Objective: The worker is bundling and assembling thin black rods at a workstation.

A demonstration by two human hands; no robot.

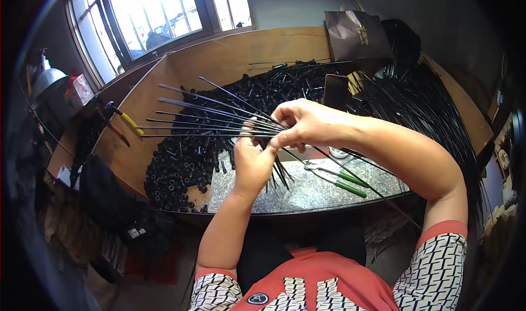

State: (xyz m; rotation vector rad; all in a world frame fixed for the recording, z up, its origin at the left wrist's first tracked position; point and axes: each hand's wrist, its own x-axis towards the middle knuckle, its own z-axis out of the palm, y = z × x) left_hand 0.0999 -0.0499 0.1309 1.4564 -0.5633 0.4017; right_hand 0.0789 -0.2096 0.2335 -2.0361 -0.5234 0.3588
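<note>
A fan of thin black rods spreads out to the left from between my hands, above a grey metal plate. My left hand is closed around the rods from below, thumb up. The fingers of my right hand pinch them at the point where they come together. More dark rod ends hang below my hands and reach to the lower right. Green-handled pliers lie on the plate, just right of my hands.
Small black fittings are heaped inside a wooden-walled bench. At the right lies a big bundle of long black rods. A dark phone stands behind my right wrist. A yellow-handled tool rests at the left wall, a paper bag at the back.
</note>
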